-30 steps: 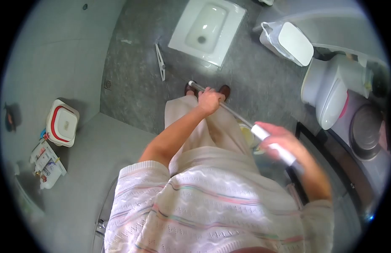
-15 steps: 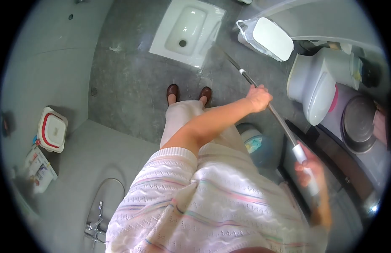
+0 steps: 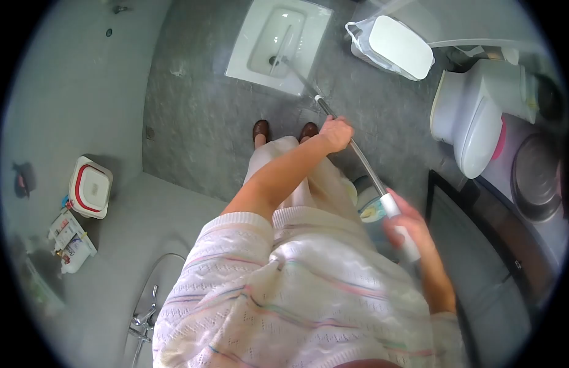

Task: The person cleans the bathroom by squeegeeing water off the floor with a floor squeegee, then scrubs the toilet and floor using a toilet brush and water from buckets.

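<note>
My left hand (image 3: 336, 134) is closed around the metal pole of a long-handled floor squeegee (image 3: 365, 164), my left arm reaching across my body. My right hand (image 3: 408, 224) grips its white handle near the top end. The pole slants down and forward, away from me. Its thin pale head (image 3: 289, 43) is over the white squat toilet (image 3: 244, 70) set in the floor, near the drain hole; whether it touches the basin I cannot tell.
At the upper right stands a white lidded bin (image 3: 399, 48) with a plastic bag. Right of it is a white toilet (image 3: 477, 135). A dark-framed glass panel (image 3: 474, 245) lies close by my right arm. Folded basins (image 3: 91, 187) and a shower tap (image 3: 143, 322) are on the left.
Both hands have moved left with the squeegee. Its lower end has swung left from the floor beside the squat toilet to over the basin. The view has shifted slightly.
</note>
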The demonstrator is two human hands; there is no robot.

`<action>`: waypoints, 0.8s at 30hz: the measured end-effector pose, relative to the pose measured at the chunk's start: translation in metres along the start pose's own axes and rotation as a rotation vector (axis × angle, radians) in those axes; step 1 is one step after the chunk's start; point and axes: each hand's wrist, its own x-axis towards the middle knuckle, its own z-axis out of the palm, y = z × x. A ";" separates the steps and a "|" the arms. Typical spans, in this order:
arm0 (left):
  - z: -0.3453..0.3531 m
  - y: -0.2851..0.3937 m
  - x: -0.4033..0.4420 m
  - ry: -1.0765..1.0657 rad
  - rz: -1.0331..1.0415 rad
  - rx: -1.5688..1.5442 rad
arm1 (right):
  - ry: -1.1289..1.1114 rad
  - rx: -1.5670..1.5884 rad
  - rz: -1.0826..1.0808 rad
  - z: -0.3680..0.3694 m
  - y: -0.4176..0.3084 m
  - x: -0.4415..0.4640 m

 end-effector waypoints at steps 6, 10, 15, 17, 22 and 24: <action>-0.007 0.015 -0.026 0.248 -0.056 -0.130 | -0.035 -0.126 0.007 0.005 -0.020 -0.026; -0.020 0.021 -0.045 0.410 -0.044 -0.126 | -0.078 -0.238 0.026 0.014 -0.042 -0.035; -0.024 0.016 -0.069 0.547 -0.054 -0.111 | -0.139 -0.393 0.054 0.034 -0.072 -0.041; -0.030 0.008 -0.081 0.655 -0.065 -0.142 | -0.219 -0.385 0.042 0.046 -0.086 -0.040; -0.056 -0.027 -0.135 0.722 -0.302 -0.207 | -0.405 -0.516 -0.160 0.103 -0.099 -0.014; -0.065 -0.053 -0.171 0.841 -0.450 -0.414 | -0.432 -0.573 -0.237 0.118 -0.101 0.010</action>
